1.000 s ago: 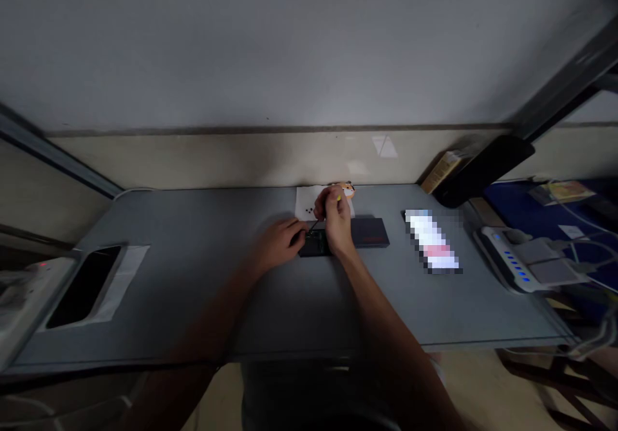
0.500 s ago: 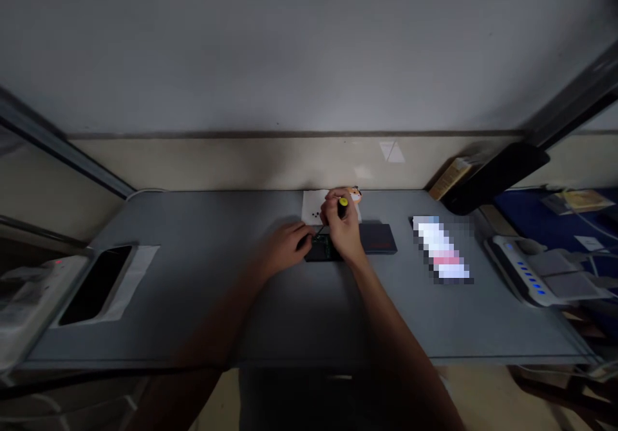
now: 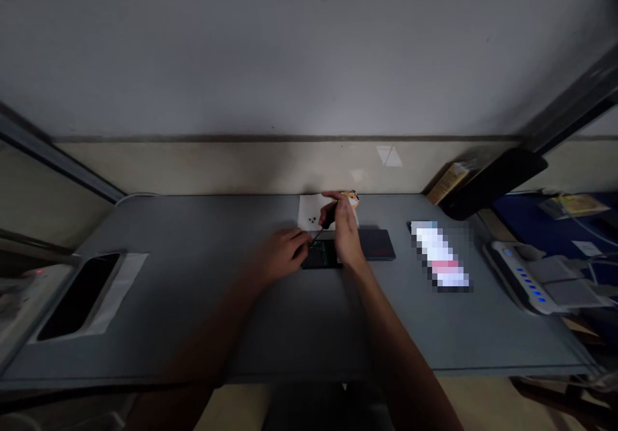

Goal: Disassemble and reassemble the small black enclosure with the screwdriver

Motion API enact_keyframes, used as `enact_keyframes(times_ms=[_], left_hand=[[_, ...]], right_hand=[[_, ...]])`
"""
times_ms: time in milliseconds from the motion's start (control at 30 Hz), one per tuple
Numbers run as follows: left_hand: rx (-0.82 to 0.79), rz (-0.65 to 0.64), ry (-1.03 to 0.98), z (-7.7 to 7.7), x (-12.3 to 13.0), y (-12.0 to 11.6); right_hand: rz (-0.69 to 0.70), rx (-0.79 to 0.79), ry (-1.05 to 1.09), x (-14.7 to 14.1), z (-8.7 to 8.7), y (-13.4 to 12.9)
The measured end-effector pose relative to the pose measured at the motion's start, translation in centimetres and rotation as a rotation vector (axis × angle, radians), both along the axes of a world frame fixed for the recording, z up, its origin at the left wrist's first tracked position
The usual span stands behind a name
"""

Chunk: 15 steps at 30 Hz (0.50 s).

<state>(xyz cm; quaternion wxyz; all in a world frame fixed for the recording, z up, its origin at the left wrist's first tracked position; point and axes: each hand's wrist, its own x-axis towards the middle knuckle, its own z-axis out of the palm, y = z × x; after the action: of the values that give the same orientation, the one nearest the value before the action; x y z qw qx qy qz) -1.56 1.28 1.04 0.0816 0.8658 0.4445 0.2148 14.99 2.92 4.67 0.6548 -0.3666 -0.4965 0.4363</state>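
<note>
A small dark device with a green circuit board (image 3: 320, 254) lies on the grey table (image 3: 193, 238). My right hand (image 3: 344, 225) is closed around a dark screwdriver (image 3: 329, 217), whose thin shaft slants down to the board's upper left part. At the device's left edge is my left hand (image 3: 290, 251), its fingers bent and touching the device near the screwdriver tip. Several tiny dark screws (image 3: 312, 220) rest on a white paper (image 3: 305, 209) behind the device. A dark flat case (image 3: 379, 244) lies right of my right hand.
At the left, a black phone (image 3: 80, 296) lies on white paper near a power strip (image 3: 29, 289). A blurred lit screen (image 3: 439, 254) and a power strip with blue lights (image 3: 526, 280) are at the right. A black object (image 3: 495, 183) leans at the back right.
My right hand has tilted the screwdriver, and its yellow end no longer shows. My left fingers remain at the device. The whole view has shifted slightly.
</note>
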Motion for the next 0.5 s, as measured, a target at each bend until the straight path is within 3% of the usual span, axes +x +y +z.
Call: enact_keyframes(times_ms=[133,233,367,500], left_hand=[[-0.012,0.010,0.027,-0.1,0.0,-0.1],[-0.027,0.015,0.028,0.1,0.0,-0.3],[-0.035,0.008,0.015,0.8,0.0,-0.9],[-0.096,0.017,0.013,1.4,0.2,-1.1]], right_hand=[[0.077,-0.049,0.052,0.0,-0.1,0.0],[0.010,-0.085,0.066,0.1,-0.4,0.0],[-0.148,0.022,-0.095,0.0,-0.7,0.1],[-0.102,0.123,-0.110,0.8,0.7,-1.0]])
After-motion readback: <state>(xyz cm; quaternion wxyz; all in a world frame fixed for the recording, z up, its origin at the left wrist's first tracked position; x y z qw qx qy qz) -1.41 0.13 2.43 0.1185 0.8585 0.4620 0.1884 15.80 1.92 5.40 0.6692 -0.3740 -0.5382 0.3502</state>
